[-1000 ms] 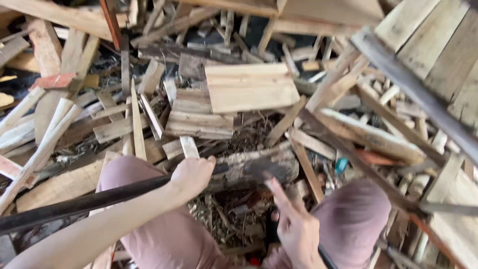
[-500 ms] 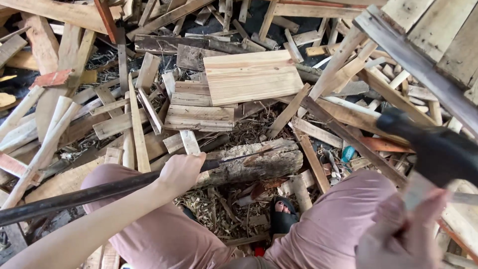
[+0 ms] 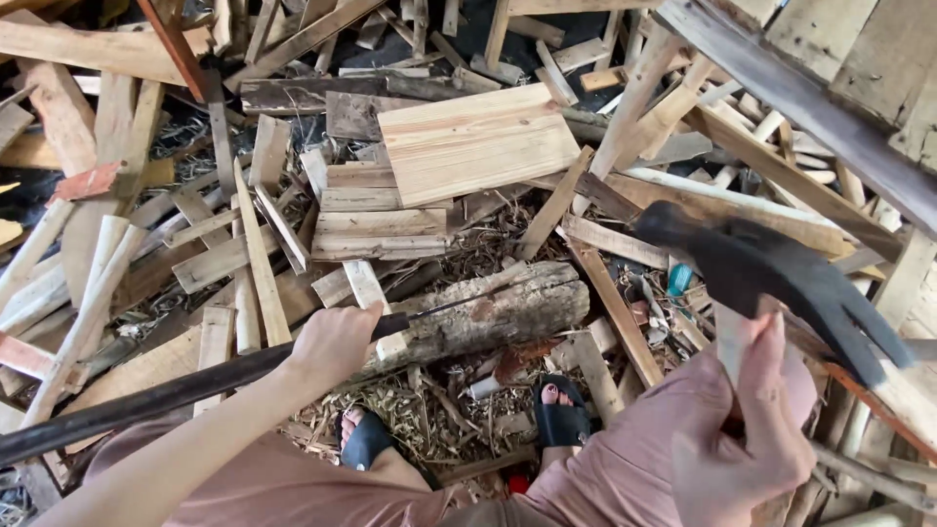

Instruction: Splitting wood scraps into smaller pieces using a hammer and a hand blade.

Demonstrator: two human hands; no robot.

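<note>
At the centre of the view, low down, a short round log (image 3: 488,317) lies on its side on a floor littered with wood chips and bark. A small pale piece of wood (image 3: 391,345) rests against the log's near left end. The left hand (image 3: 332,344) sits right at that piece, fingers curled loosely around it, touching both the piece and the log. A long dark bar (image 3: 146,400) runs under this hand, slanting away to the lower left edge.

To the right, raised nearer the camera, the right hand (image 3: 747,434) is wrapped tightly around the pale wooden handle of a claw hammer (image 3: 771,268) — its black head tilts above the hand, the forked claw pointing down to the right. The hammer is well apart from the log.

Below the log, two feet in black sandals (image 3: 561,415) stand among the chips, one on each side, and knees in dusty pink trousers (image 3: 634,459) fill the lower edge.

Beyond the log lies a wide heap of scrap timber — slats, sticks and broken boards at every angle. A flat pale panel of joined boards (image 3: 478,141) rests on top of the heap, just above centre. A weathered grey beam (image 3: 810,102) crosses the upper right corner diagonally.
</note>
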